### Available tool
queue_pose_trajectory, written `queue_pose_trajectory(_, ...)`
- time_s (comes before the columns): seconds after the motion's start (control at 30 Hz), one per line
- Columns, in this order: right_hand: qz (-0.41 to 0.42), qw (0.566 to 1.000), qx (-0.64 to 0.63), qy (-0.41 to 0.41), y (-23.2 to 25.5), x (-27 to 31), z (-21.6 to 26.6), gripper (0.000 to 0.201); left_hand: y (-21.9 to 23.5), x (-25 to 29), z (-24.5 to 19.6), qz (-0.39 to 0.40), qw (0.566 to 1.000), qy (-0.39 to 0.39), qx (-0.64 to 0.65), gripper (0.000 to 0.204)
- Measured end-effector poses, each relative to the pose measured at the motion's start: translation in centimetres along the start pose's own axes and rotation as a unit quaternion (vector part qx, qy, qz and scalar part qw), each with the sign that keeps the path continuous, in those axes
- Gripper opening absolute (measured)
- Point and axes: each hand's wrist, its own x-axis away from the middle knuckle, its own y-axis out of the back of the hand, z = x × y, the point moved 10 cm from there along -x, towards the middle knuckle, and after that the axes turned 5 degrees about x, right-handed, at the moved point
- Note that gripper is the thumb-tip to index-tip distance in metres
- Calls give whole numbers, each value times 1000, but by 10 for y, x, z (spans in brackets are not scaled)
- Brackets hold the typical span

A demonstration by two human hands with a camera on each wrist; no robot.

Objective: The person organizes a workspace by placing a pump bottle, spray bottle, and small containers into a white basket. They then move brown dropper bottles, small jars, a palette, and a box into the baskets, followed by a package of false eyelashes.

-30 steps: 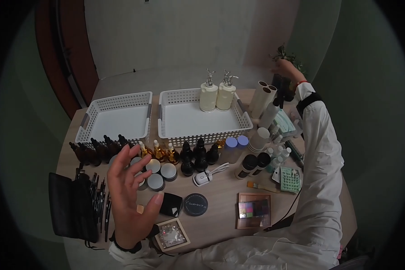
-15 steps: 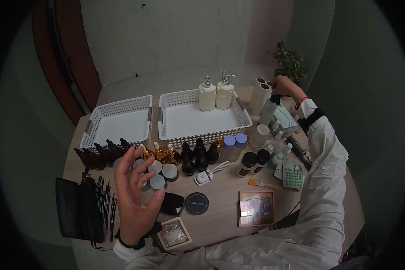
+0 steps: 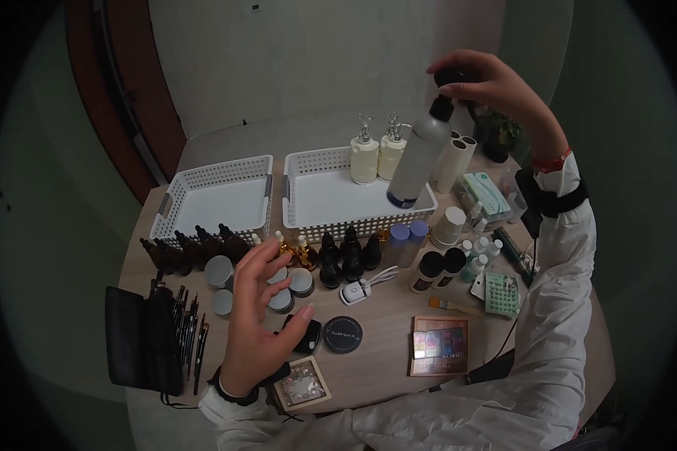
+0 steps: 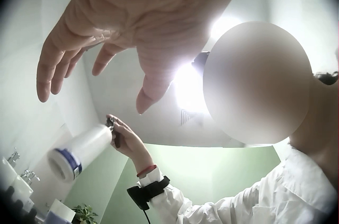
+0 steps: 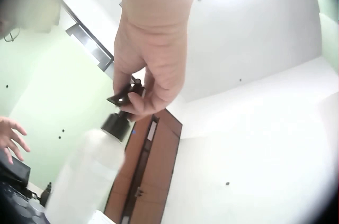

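Observation:
A tall translucent spray bottle [image 3: 420, 159] with a black head hangs tilted above the table. My right hand [image 3: 500, 89] grips it by that head, thumb and fingers curled round it. Its base overlaps the right end of the white basket [image 3: 316, 222] in the head view. The left wrist view shows a blue band round the bottle's [image 4: 87, 147] lower end. My left hand [image 3: 259, 323] is held over the front left of the table, fingers spread and holding nothing, above silver-lidded jars [image 3: 302, 282] and a black compact [image 3: 308, 336].
Two cream pump bottles [image 3: 365, 159] stand in the right basket; a second white basket [image 3: 217, 203] is beside it. White tubes [image 3: 453, 164] and a tissue pack [image 3: 484, 191] stand at the right. Dropper bottles [image 3: 190, 248], makeup brushes [image 3: 192, 331] and a palette [image 3: 439, 346] cover the front.
My right hand came from beside the plant to the spray bottle's head, took hold of it and lifted it up and left toward the basket. The left hand keeps its spread pose.

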Motion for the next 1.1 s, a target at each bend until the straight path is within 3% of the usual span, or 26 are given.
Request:
queue_pose_trajectory(0.1, 83, 987, -120, 64, -38, 1, 45, 31, -4, -3, 8, 6, 1000, 3, -28, 85)
queue_pose_trajectory(0.2, 164, 937, -280, 130, -71, 5, 83, 36, -13, -6, 18, 28, 999, 12, 13, 91)
queue_pose_trajectory(0.33, 199, 920, -301, 151, -96, 4, 109, 37, -26, -3, 27, 81, 994, 66, 24, 82)
queue_pose_trajectory(0.47, 189, 920, -307, 152, -93, 1, 115, 37, -23, -4, 23, 68, 995, 70, 4, 82)
queue_pose_trajectory(0.57, 181, 938, -274, 109, -91, -4, 112, 34, -18, -5, 27, 53, 997, 57, 26, 84)
queue_pose_trajectory(0.63, 78, 976, -176, 106, -74, -27, 96, 31, 2, -8, 8, -50, 997, -52, -34, 83)
queue_pose_trajectory(0.67, 31, 987, -133, 83, -68, -41, 83, 32, 10, -7, 6, -68, 994, -37, -71, 84)
queue_pose_trajectory(0.73, 18, 990, -124, 62, -74, -68, 66, 33, 23, -3, -3, -109, 991, -70, -43, 83)
queue_pose_trajectory(1.0, -29, 995, 25, -97, -159, -153, -48, 34, 41, 7, -20, -121, 988, -96, -4, 76)
queue_pose_trajectory(1.1, -48, 991, 88, -84, -187, -162, -76, 35, 47, 8, -23, -123, 988, -97, -5, 75)
